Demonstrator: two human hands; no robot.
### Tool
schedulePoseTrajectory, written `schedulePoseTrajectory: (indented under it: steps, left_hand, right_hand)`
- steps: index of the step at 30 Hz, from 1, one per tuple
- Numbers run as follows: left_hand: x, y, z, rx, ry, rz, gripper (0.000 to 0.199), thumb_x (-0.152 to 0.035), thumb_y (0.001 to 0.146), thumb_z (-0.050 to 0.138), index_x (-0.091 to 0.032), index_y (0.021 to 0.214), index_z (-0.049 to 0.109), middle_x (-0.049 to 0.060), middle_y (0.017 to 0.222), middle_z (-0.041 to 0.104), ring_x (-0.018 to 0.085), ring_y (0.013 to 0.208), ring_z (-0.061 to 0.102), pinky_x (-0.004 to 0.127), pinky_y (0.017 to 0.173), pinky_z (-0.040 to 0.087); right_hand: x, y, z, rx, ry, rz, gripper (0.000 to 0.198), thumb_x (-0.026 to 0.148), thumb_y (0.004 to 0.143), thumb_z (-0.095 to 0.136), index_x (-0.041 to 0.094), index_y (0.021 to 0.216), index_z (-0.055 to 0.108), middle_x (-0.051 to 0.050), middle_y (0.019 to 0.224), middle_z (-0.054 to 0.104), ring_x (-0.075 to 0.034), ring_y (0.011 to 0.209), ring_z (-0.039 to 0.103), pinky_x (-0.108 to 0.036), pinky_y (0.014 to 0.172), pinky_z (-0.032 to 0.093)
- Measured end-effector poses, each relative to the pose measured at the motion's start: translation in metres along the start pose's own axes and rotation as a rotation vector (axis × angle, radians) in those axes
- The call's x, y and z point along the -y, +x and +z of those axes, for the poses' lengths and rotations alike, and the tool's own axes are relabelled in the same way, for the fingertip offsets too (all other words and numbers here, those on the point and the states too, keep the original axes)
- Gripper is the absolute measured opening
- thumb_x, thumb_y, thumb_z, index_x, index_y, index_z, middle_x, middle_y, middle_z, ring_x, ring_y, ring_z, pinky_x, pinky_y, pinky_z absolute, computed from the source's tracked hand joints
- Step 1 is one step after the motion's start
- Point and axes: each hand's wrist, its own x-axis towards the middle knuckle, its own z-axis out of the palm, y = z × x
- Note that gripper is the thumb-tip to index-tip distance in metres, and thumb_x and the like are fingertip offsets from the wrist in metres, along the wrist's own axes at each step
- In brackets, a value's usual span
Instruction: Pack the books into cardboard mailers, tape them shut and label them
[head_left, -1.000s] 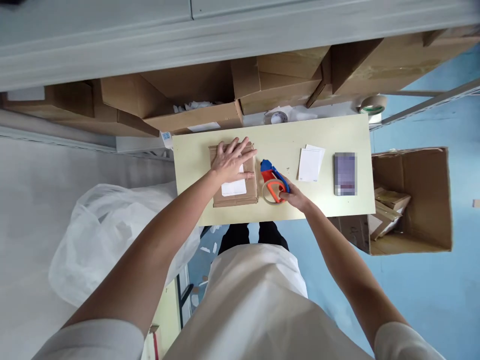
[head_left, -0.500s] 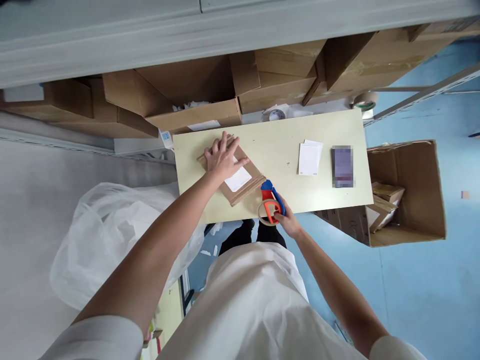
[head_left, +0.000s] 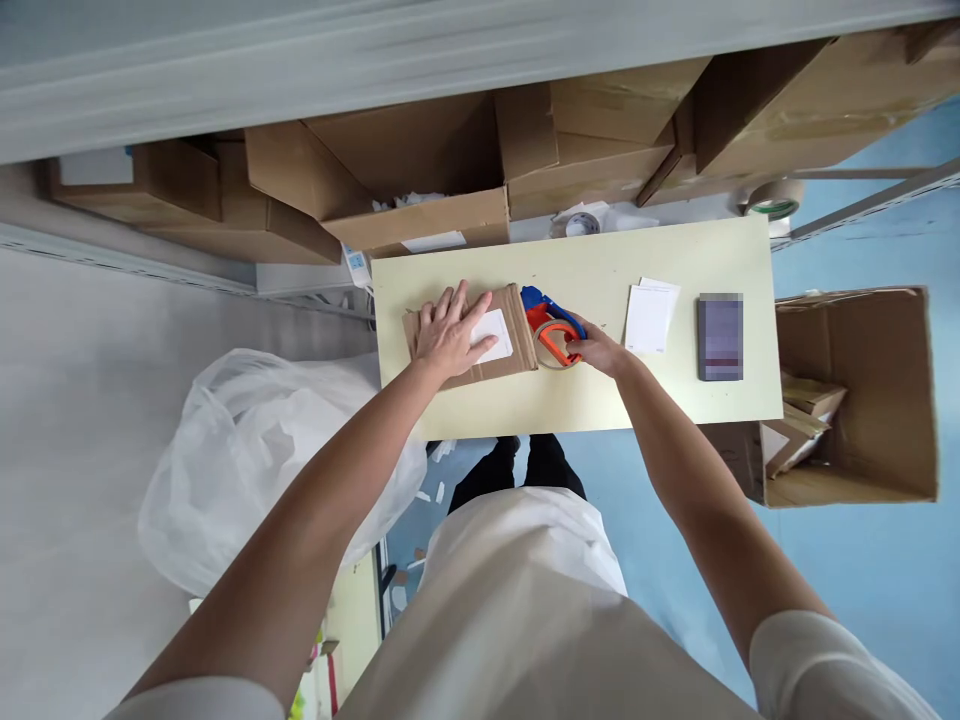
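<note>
A flat brown cardboard parcel [head_left: 487, 371] with a white label [head_left: 501, 335] lies on the pale yellow table [head_left: 600, 405]. My left hand [head_left: 448, 335] presses down on it from above, fingers spread, palm over its middle and part of the label. In my right hand [head_left: 598, 348] is a red and blue tape dispenser [head_left: 553, 325] carrying a roll of tape. Its blue head meets the parcel's right end, near the far corner. The fingers wrap round the handle and are partly hidden.
Right of the dispenser lie white paper slips [head_left: 649, 318] and a blurred purple pack [head_left: 721, 337]. Open cartons [head_left: 420, 222] line the shelf behind, with tape rolls [head_left: 581, 224] beside them. A large carton [head_left: 885, 400] holding parcels stands at right, a translucent plastic bag [head_left: 225, 450] at left.
The parcel has turned so its long edges run nearly along the table. My right hand has carried the tape dispenser farther over the table, to the parcel's right end. The camera view has shifted.
</note>
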Motion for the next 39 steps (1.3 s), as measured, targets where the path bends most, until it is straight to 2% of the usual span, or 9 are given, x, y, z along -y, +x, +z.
schedulePoseTrajectory:
  steps: [7,13,17,20,22,24,28,34,39]
  left_hand:
    - [0.001,-0.003,0.003,0.001,0.001,0.009,0.073,-0.059,0.087,0.038,-0.030,0.150,0.015,0.009,0.159,0.006,0.037,0.142,0.015,0.055,0.106,0.017]
    - [-0.001,0.000,0.002,0.008,0.001,-0.002,0.074,-0.059,0.087,0.038,-0.030,0.150,0.013,0.008,0.159,0.006,0.037,0.142,0.014,0.056,0.106,0.017]
    - [-0.006,-0.003,0.003,-0.018,-0.035,-0.135,0.074,-0.060,0.087,0.033,-0.029,0.151,0.011,0.010,0.158,0.010,0.038,0.139,0.022,0.058,0.103,0.024]
    - [-0.009,-0.014,0.004,0.015,-0.122,-0.279,0.081,-0.065,0.085,0.030,-0.024,0.151,0.005,0.014,0.157,0.013,0.040,0.134,0.032,0.057,0.098,0.033]
    - [-0.009,-0.020,0.003,0.019,-0.134,-0.312,0.093,-0.070,0.081,0.034,-0.018,0.151,0.004,0.018,0.157,0.012,0.042,0.134,0.031,0.056,0.098,0.034]
    - [-0.007,-0.019,0.001,-0.016,-0.089,-0.259,0.101,-0.074,0.076,0.042,-0.017,0.151,0.006,0.018,0.157,0.006,0.043,0.138,0.021,0.057,0.102,0.029]
    - [-0.002,0.007,-0.005,-0.026,-0.035,0.005,0.096,-0.071,0.074,0.052,-0.027,0.150,0.013,0.010,0.159,-0.006,0.041,0.143,0.000,0.058,0.110,0.008]
    - [-0.001,0.027,-0.003,-0.029,-0.051,0.032,0.102,-0.070,0.070,0.057,-0.027,0.151,0.012,0.011,0.159,-0.002,0.039,0.143,0.001,0.057,0.111,0.000]
    - [-0.005,0.020,-0.005,-0.029,-0.048,0.026,0.097,-0.067,0.072,0.058,-0.027,0.150,0.017,0.012,0.159,0.004,0.040,0.143,0.007,0.058,0.111,0.003]
  right_hand:
    - [-0.054,-0.061,0.004,0.004,-0.045,0.033,0.088,0.011,0.058,0.055,0.023,0.143,0.034,-0.007,0.115,0.063,-0.026,0.098,0.059,-0.041,0.081,0.050]
    - [-0.107,-0.115,0.049,-0.073,0.037,-0.024,0.088,0.014,0.059,0.056,0.026,0.143,0.033,-0.006,0.120,0.061,-0.024,0.095,0.060,-0.040,0.081,0.050]
    - [-0.091,-0.099,0.068,-0.193,0.131,-0.005,0.089,0.014,0.059,0.053,0.024,0.144,0.030,-0.005,0.112,0.063,-0.023,0.094,0.060,-0.039,0.081,0.050]
    - [-0.056,-0.062,0.052,-0.290,0.157,-0.034,0.084,0.013,0.057,0.053,0.022,0.139,0.037,-0.006,0.113,0.062,-0.024,0.099,0.058,-0.038,0.081,0.050]
    - [-0.031,-0.032,0.031,-0.256,0.160,-0.059,0.082,0.012,0.054,0.054,0.022,0.135,0.044,-0.005,0.112,0.062,-0.025,0.099,0.057,-0.038,0.080,0.050]
    - [-0.010,-0.005,0.009,-0.154,0.174,-0.053,0.075,0.012,0.053,0.055,0.022,0.127,0.051,-0.004,0.102,0.065,-0.025,0.094,0.058,-0.039,0.078,0.050]
    - [0.005,0.023,-0.013,0.033,0.152,-0.038,0.070,0.010,0.053,0.058,0.024,0.122,0.056,-0.002,0.092,0.066,-0.025,0.090,0.059,-0.040,0.078,0.050]
    - [-0.009,0.016,-0.009,-0.003,0.086,-0.081,0.080,0.013,0.057,0.059,0.027,0.135,0.045,-0.002,0.108,0.065,-0.024,0.098,0.057,-0.040,0.086,0.048]
    - [-0.045,-0.042,-0.005,-0.006,-0.006,-0.008,0.087,0.011,0.057,0.058,0.028,0.140,0.039,-0.004,0.117,0.062,-0.028,0.102,0.058,-0.038,0.078,0.051]
